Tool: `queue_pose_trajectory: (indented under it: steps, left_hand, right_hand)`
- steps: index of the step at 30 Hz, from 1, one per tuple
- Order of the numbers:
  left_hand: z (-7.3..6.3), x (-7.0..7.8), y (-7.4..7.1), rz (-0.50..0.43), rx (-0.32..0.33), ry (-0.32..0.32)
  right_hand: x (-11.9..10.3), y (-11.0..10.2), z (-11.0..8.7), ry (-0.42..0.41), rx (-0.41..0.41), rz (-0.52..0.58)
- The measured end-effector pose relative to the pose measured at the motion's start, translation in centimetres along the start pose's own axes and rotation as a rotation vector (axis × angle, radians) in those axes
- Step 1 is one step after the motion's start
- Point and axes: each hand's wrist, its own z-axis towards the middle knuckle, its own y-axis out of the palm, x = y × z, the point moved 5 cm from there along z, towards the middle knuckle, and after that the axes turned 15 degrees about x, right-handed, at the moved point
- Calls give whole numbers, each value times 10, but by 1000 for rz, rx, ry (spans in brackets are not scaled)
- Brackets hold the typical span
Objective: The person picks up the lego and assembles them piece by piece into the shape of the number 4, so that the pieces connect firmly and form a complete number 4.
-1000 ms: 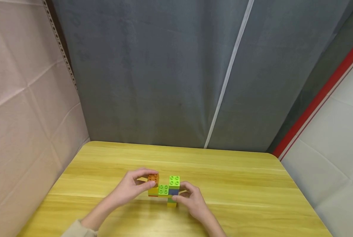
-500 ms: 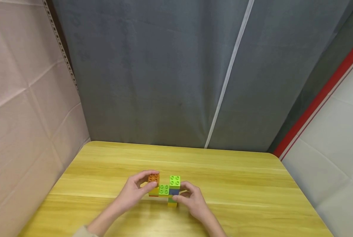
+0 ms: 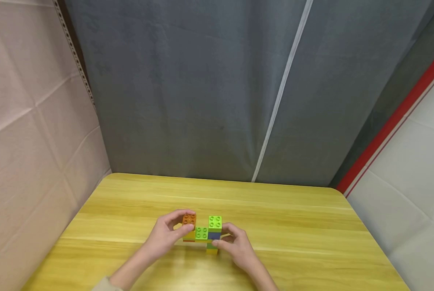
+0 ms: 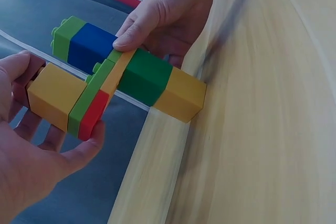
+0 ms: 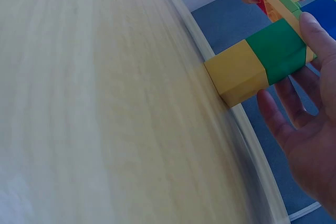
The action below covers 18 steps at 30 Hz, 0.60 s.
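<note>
A toy-brick structure (image 3: 201, 233) stands on the table, its lower yellow brick (image 4: 181, 95) touching the wood. Above that brick are a dark green brick (image 5: 276, 48), an orange-yellow plate, a blue brick (image 4: 92, 46) and a lime brick (image 3: 214, 223). The left branch carries a red brick (image 4: 94, 115), a light green plate and a yellow brick (image 4: 55, 97). My left hand (image 3: 164, 236) pinches an orange-brown brick (image 3: 189, 219) at this branch's top; a narrow gap shows beneath it in the left wrist view. My right hand (image 3: 238, 248) grips the right column around its middle.
The structure is on a wood-grain table (image 3: 293, 230), close to its near edge as the wrist views show. A grey curtain (image 3: 187, 89) hangs behind the table. Pale cloth (image 3: 38, 121) stands at the left, with a red-edged white panel (image 3: 402, 194) at the right.
My left forearm has swung slightly to the right while the fingers stay on the orange-brown brick. The structure has shifted barely rightward. My right hand keeps its grip.
</note>
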Motion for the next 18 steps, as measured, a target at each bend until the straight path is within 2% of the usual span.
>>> queue_pose_trajectory:
  steps: [12,18]
  left_hand:
    - [1,4,-1,15,-1,10]
    - [1,5,-1,-10,-26,30]
  right_hand:
    - [0,-1,0,1,0,5]
    - [0,0,0,-2,1,8]
